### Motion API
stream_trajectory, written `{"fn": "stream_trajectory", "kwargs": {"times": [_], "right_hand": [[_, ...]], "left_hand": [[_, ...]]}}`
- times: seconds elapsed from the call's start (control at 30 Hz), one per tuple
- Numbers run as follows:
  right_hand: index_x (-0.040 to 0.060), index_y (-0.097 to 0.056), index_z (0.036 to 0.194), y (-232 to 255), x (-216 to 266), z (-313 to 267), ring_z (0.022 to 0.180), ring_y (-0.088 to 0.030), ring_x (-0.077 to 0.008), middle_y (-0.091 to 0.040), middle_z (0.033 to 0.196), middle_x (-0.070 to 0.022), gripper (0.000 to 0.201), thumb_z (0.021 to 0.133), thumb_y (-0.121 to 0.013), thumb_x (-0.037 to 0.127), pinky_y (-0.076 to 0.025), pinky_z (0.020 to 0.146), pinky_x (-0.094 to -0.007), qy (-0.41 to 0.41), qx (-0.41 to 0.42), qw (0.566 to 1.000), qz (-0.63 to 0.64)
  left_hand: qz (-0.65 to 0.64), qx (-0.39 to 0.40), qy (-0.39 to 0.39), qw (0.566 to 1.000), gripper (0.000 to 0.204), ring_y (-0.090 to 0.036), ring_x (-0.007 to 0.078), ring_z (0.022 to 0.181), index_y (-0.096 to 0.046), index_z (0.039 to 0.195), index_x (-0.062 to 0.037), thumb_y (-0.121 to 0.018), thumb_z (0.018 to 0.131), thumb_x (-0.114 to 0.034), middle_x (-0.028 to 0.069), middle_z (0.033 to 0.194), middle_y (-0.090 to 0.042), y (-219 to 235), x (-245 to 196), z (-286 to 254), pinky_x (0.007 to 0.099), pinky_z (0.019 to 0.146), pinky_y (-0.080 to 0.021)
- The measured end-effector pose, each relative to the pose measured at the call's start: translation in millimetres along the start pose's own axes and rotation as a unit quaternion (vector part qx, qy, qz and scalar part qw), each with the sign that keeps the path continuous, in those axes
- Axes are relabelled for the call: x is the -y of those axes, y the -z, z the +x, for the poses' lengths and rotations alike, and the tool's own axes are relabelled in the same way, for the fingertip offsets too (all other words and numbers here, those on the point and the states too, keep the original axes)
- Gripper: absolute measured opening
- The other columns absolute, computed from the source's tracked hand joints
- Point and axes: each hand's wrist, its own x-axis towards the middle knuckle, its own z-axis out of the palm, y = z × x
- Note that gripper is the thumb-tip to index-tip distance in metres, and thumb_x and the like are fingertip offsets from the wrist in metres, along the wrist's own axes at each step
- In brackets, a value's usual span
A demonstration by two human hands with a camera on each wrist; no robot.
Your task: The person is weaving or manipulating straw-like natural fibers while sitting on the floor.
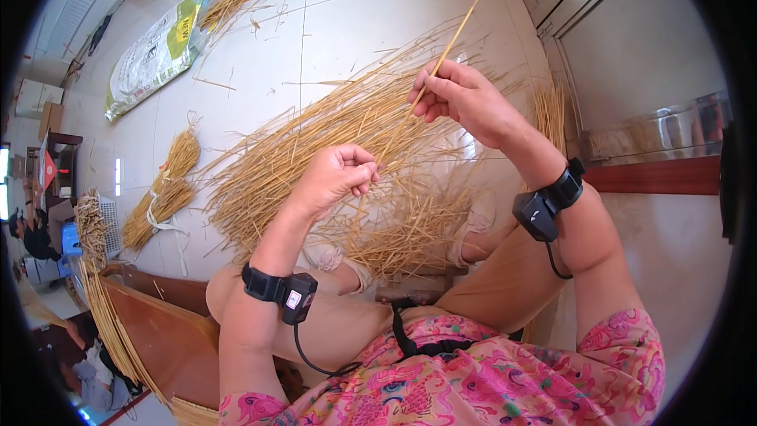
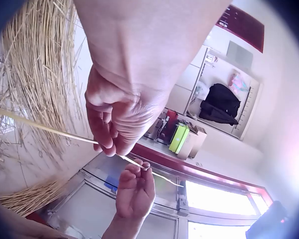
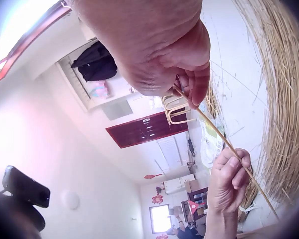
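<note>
A single long straw stalk slants across the space in front of me, held in both hands. My left hand pinches its lower part between thumb and fingertips. Further up, my right hand pinches the same stalk, its upper end rising beyond the fingers. In the left wrist view the stalk runs through the left fingertips toward the right hand. The right wrist view shows the left hand gripping the stalk's lower length. Below both hands, a wide heap of loose straw covers the floor.
Tied straw bundles lie at the left, near a printed sack with more straw at its mouth. A brown wooden panel stands by my left leg. Upright straw leans near the glazed door on the right.
</note>
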Motion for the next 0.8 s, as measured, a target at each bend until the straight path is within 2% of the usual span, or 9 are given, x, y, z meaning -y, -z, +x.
{"fn": "stream_trajectory", "kwargs": {"times": [0.07,0.17,0.33,0.53,0.8], "right_hand": [[-0.0017,-0.052,0.093,1,-3,3,0.074,-0.061,-0.0141,-0.060,0.083,-0.0089,0.022,0.096,-0.044,0.019,-0.051,0.064,-0.0255,0.011,-0.029,0.998,-0.063],[-0.0027,-0.053,0.089,2,-4,3,0.069,-0.062,-0.0141,-0.061,0.079,-0.0101,0.024,0.094,-0.049,0.020,-0.051,0.059,-0.0253,-0.016,-0.073,0.991,-0.112],[-0.0029,-0.053,0.086,-1,-4,2,0.065,-0.062,-0.0132,-0.062,0.076,-0.0102,0.022,0.093,-0.051,0.018,-0.051,0.054,-0.0234,0.006,-0.072,0.993,-0.092],[-0.0026,-0.053,0.085,-7,-4,0,0.065,-0.064,-0.0127,-0.063,0.074,-0.0095,0.020,0.092,-0.052,0.016,-0.050,0.052,-0.0223,0.022,-0.071,0.992,-0.105],[-0.0031,-0.053,0.086,-6,-6,1,0.065,-0.064,-0.0128,-0.063,0.075,-0.0097,0.020,0.092,-0.051,0.016,-0.050,0.052,-0.0226,0.023,-0.073,0.993,-0.093]], "left_hand": [[0.015,-0.012,-0.007,1.000,0.008,-0.055,0.0055,0.059,-0.060,0.089,0.0005,-0.059,0.084,-0.005,0.0081,0.078,-0.064,0,0,0,0.0176,0.053,-0.045],[0.026,-0.022,-0.013,0.999,0.008,-0.058,0.0074,0.061,-0.060,0.088,0.0015,-0.059,0.083,-0.004,0.0085,0.078,-0.064,-1,0,1,0.0191,0.055,-0.048],[0.047,-0.047,-0.028,0.997,0.008,-0.061,0.0099,0.060,-0.060,0.085,0.0032,-0.060,0.080,-0.003,0.0086,0.075,-0.064,-12,-5,-3,0.0209,0.055,-0.050],[0.138,-0.091,-0.073,0.983,0.005,-0.062,0.0102,0.058,-0.058,0.082,0.0035,-0.058,0.078,0.000,0.0051,0.068,-0.061,-14,0,-2,0.0209,0.052,-0.050],[0.105,-0.103,-0.067,0.987,0.004,-0.062,0.0098,0.059,-0.058,0.081,0.0031,-0.058,0.079,0.001,0.0053,0.068,-0.061,-8,4,2,0.0206,0.052,-0.050]]}}
